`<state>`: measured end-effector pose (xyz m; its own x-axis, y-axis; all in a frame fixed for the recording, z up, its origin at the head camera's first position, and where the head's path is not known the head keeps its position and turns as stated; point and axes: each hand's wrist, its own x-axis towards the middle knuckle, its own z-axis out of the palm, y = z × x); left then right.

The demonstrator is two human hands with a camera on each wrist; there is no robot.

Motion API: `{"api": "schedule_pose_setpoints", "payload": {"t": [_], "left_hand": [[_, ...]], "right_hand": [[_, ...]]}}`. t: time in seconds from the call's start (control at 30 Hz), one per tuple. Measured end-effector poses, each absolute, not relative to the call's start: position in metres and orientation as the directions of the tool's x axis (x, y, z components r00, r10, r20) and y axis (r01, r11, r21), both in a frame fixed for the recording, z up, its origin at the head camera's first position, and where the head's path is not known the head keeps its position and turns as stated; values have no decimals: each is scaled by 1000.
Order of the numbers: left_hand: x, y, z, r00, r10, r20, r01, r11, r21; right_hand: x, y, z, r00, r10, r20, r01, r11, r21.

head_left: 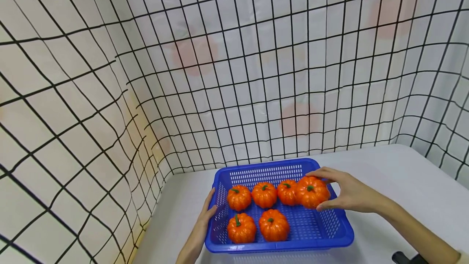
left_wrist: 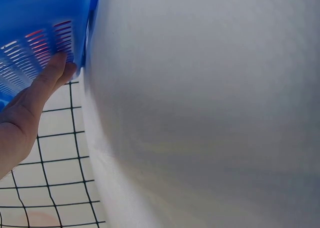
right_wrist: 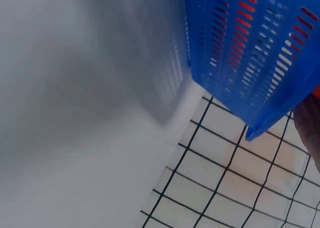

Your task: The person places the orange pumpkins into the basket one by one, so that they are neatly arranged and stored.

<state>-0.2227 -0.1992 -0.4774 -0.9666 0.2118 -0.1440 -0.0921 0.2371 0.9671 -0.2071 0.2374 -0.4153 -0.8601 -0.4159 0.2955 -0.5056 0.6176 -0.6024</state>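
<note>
A blue plastic basket (head_left: 296, 247) with slotted walls holds several small orange pumpkins. My right hand (head_left: 346, 190) grips one pumpkin (head_left: 312, 192) at the basket's right side, thumb at its near edge and fingers over its far side. This pumpkin overlaps the neighbouring pumpkin (head_left: 287, 192) in the head view. Two more, a pumpkin (head_left: 239, 198) and a pumpkin (head_left: 264, 194), sit along the back. In front are a pumpkin (head_left: 242, 228) with a tall green stem and a pumpkin (head_left: 274, 225). My left hand (left_wrist: 32, 100) rests its straight fingers against the basket's left outer wall.
The basket stands on a white-covered table (head_left: 381, 166). Black grid netting (head_left: 253, 72) over white sheeting encloses the back and sides. A black object (head_left: 401, 257) shows at the bottom right, beside the right forearm.
</note>
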Motion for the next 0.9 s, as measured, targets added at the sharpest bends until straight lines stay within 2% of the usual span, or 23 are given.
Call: {"api": "schedule_pose_setpoints", "payload": {"t": [0.43, 0.67, 0.9], "left_hand": [[-224, -199, -478, -965, 219, -144, -89, 244, 966], [-225, -198, -479, -965, 214, -153, -95, 260, 961], [-226, -198, -478, -963, 213, -165, -104, 269, 957]], "right_hand": [[-212, 205, -418, -802, -587, 106, -524, 608, -597], [-213, 197, -428, -815, -577, 42, -496, 659, -566], [-215, 188, -438, -819, -572, 47, -503, 675, -540]]}}
